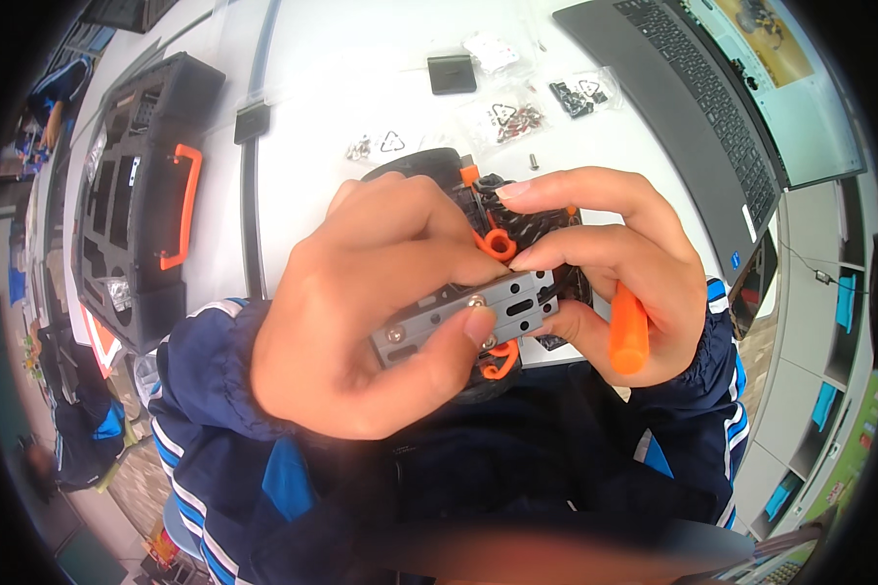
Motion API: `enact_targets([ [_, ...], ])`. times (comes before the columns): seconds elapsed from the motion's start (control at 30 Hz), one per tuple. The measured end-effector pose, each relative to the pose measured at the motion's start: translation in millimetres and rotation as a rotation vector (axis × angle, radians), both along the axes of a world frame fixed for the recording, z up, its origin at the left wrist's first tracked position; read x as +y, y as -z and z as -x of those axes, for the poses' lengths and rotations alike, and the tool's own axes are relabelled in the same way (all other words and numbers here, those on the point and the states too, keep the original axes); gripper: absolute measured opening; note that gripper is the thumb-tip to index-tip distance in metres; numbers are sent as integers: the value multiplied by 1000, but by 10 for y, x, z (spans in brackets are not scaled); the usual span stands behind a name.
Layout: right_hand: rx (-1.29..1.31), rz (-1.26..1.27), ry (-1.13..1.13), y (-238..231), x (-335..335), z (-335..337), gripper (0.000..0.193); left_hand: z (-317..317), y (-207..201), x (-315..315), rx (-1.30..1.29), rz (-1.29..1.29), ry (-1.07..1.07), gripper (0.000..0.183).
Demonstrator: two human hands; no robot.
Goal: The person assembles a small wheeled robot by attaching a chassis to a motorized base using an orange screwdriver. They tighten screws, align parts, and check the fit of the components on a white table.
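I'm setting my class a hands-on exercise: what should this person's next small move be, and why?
The right hand might gently check by touch the upper edge of the grey metal bar before the orange handle is used: a right fingertip is close to that edge, the left hand grips the bar, thumb on its face, and the handle sits tucked in the right hand.

Grey beam (502, 314): we saw smooth metal, satin rather than shiny.
Screw head (396, 333): we noted bright, polished metal.
Screwdriver handle (629, 336): we saw smooth orange plastic, softly glossy.
Small bags (505, 119): we saw clear, crinkled plastic with glossy highlights.
Laptop (658, 97), along the surface's right edge: we found it matt and dark.
Case (171, 136), by the left edge: we saw matt black plastic.
Sleeve (210, 366): we saw smooth cloth, gathered at the cuff.
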State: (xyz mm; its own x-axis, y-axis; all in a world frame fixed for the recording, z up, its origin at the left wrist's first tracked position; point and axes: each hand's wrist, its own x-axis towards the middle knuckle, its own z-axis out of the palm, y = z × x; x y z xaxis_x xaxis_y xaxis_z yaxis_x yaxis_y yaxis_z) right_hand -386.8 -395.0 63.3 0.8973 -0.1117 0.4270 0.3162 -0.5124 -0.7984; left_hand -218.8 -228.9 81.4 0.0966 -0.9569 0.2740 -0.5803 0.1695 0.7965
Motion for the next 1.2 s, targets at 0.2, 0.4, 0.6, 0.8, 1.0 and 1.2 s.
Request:
enact_targets([
  [0.2,12,-13,-14,5,0,3,30,4,-60,26,33,-70,-2,32],
  [0.4,23,4,-38,-46,-10,15,28,-11,-30,1,36,-30,49,35],
  [0.6,53,-55,-19,-60,43,64,25,-56,-65,-3,5,-48,130,37],
  [0.8,62,22,-3,-83,52,105,23,-35,-88,9,-24,-60,149,40],
  [1.0,-13,96,13,-59,59,75,23,24,-91,42,-55,-48,81,34],
  [1.2,33,61,-2,-58,58,83,24,19,-132,58,-65,-97,85,30],
])
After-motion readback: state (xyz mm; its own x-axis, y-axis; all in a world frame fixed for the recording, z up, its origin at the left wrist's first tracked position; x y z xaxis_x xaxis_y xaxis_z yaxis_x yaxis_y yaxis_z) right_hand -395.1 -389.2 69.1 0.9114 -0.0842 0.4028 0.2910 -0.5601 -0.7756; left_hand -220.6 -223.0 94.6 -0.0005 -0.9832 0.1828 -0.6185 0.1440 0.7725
